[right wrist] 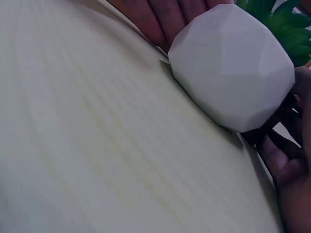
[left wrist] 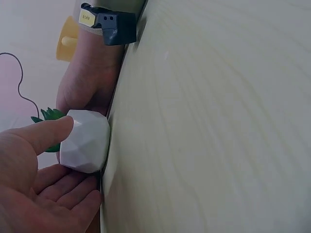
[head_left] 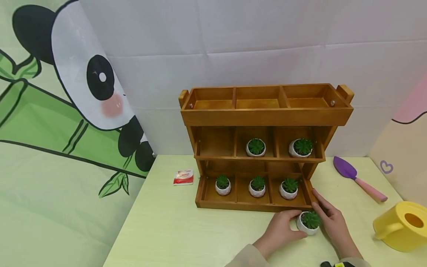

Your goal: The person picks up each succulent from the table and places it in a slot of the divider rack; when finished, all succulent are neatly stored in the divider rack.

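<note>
A small potted succulent (head_left: 307, 223) in a white faceted pot stands on the table in front of the wooden shelf's right corner. My left hand (head_left: 279, 227) holds it from the left, thumb on the near side and fingers at the far side; the left wrist view shows the thumb pressed on the white pot (left wrist: 86, 143). On the pot's other side is my right hand (head_left: 333, 224), fingers extended, fingertips at the right end of the wooden shelf (head_left: 267, 118). Whether that hand touches the pot is unclear.
Two potted succulents sit in the middle tier, one a succulent (head_left: 256, 147) in its centre compartment. The bottom tier holds three more, including a left one (head_left: 223, 185). A red-and-white packet (head_left: 183, 177) lies left; a purple trowel (head_left: 358, 178) and yellow watering can (head_left: 397, 226) are right.
</note>
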Motion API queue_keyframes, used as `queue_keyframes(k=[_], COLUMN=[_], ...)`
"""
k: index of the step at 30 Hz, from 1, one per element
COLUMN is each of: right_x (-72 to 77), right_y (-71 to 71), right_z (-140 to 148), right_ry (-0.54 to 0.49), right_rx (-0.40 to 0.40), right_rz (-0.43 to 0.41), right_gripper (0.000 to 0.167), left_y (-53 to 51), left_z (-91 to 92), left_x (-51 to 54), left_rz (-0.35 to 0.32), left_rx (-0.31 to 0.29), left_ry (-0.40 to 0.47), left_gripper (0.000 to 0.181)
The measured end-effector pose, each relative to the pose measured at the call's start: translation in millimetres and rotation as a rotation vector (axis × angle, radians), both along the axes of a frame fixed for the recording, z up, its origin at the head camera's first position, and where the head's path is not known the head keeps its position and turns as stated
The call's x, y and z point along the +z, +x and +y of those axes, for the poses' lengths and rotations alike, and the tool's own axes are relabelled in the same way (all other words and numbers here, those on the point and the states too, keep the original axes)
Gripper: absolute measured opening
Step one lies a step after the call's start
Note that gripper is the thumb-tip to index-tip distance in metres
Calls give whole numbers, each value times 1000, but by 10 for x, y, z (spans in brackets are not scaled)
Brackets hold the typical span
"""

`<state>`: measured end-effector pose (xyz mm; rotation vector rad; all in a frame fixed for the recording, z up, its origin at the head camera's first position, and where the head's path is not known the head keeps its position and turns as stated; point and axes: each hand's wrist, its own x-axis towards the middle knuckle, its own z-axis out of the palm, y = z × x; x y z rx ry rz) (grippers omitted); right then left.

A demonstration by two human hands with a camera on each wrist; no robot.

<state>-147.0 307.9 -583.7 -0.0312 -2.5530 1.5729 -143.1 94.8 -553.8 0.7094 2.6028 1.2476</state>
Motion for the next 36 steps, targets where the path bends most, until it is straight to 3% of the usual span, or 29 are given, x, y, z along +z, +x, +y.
queue_keyframes(k=[14, 24, 36], right_x=[-15, -32, -15], right_y=[8, 9, 9], right_z=[8, 20, 19], right_ry=[-51, -30, -12], right_rx=[10, 11, 6], right_rz=[28, 44, 6], right_gripper=[56, 54, 55], left_y=[11, 21, 43], left_z=[197, 309, 170], left_x=[40, 15, -3], left_rz=[69, 63, 127], left_rx=[-26, 19, 55], left_ry=[-69, -134, -40], left_gripper=[60, 63, 62])
